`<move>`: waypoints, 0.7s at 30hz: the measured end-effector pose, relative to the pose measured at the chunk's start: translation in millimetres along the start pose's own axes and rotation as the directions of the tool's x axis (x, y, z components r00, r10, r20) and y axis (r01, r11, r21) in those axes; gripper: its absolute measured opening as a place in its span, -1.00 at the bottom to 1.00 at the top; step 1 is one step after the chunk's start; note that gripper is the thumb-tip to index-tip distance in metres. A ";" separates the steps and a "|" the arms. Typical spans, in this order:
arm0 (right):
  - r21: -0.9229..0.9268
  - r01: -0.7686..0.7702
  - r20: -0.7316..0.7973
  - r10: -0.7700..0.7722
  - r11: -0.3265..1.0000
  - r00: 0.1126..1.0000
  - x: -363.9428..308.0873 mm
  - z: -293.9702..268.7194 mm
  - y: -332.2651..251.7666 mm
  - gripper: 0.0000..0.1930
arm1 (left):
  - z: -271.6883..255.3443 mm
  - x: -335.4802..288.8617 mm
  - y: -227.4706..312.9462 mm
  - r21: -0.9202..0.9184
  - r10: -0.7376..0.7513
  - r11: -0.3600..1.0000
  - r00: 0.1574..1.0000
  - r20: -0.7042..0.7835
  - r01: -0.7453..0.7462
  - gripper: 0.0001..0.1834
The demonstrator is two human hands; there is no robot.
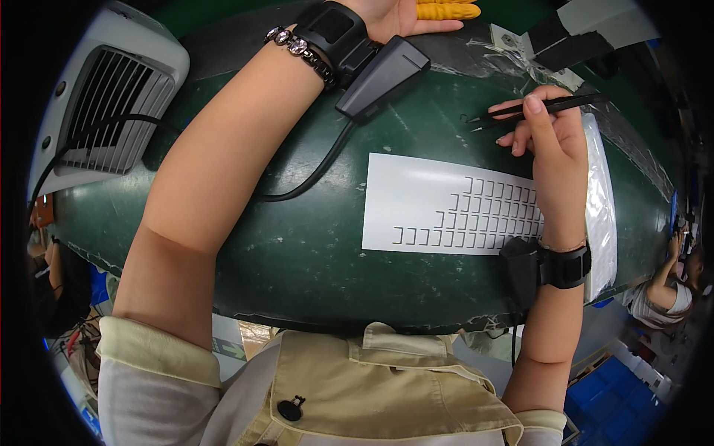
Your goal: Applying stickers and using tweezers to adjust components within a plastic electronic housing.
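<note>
My right hand (550, 137) grips a pair of black tweezers (569, 103), whose tips point left above the green tabletop. A tiny dark curl (465, 117) shows by the tips; whether they hold it I cannot tell. Below lies a white sheet (405, 186) bearing rows of small dark bracket-shaped marks or pieces (476, 238), partly covered by my right wrist. At the top edge, my left hand (383, 16) is partly cut off, palm showing and fingers stretched to the right. Yellow finger covers (446, 10) sit on some of its fingers.
Black wrist devices (327, 33) with cables are on both my wrists. A grey-white slatted machine (111, 97) stands at the left. Clear plastic packaging (602, 215) lies right of the sheet, with more plastic and a dark piece (573, 52) at the far right. People are beyond both table ends.
</note>
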State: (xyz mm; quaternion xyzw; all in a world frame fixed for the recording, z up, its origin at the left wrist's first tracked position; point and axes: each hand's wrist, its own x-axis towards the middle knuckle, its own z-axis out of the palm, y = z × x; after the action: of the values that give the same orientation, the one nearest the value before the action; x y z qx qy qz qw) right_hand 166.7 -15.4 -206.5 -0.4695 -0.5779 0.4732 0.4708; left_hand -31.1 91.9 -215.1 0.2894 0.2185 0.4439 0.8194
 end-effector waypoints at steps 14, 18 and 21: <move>-0.020 0.011 0.021 -0.011 1.000 1.000 0.5 -1.3 2.6 -0.81 | -0.1 0.5 0.5 -0.004 -0.007 1.000 1.000 0.008 0.007 -0.72; -0.033 0.002 0.025 -0.001 0.999 1.000 0.1 -1.2 1.3 -0.81 | 1.0 0.5 0.4 0.001 -0.003 1.000 1.000 -0.010 0.003 -0.72; -0.040 0.007 0.028 -0.006 0.999 1.000 0.0 -1.6 1.4 -0.81 | 0.4 0.5 0.5 0.001 -0.004 1.000 1.000 -0.003 0.004 -0.72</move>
State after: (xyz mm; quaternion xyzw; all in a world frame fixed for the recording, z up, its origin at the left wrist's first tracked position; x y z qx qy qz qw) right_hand 168.4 -15.1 -207.7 -0.4704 -0.5953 0.4664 0.4548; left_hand -30.9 92.4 -214.6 0.2887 0.2206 0.4425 0.8199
